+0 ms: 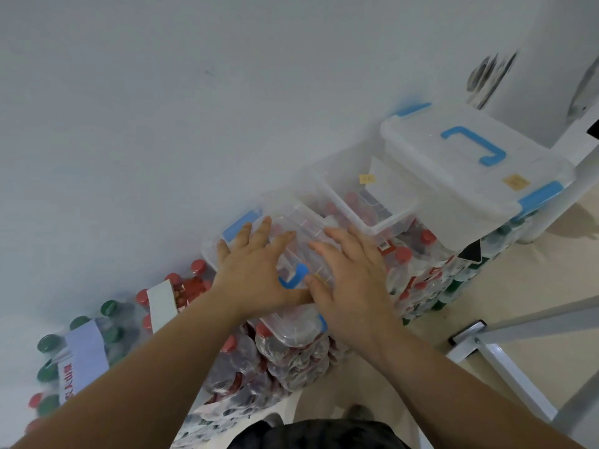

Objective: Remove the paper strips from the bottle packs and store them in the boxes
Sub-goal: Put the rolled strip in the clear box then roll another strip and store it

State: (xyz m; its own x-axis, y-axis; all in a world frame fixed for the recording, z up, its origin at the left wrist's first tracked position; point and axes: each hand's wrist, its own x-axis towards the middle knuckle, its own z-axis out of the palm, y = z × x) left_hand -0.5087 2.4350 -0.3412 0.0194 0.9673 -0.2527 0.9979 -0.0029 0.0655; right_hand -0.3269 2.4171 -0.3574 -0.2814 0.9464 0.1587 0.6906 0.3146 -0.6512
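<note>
A clear plastic box with a blue handle (293, 277) and blue clips sits on stacked red-capped bottle packs (285, 354). My left hand (256, 270) lies flat on its lid, fingers spread toward the blue clip (241, 226). My right hand (350, 280) presses flat on the same lid, just right of the handle. An open clear box (359, 202) stands behind it with red-capped things inside. A closed box with a blue handle (470, 170) stands at the right. Paper strips (162, 303) (86, 354) still lie across the packs at the left.
A white wall runs behind the stacks. Green-capped bottle packs (52, 351) sit at the far left and more (453, 283) at the right. White table legs (505, 361) stand on the beige floor at the right. My dark clothing and a shoe show at the bottom.
</note>
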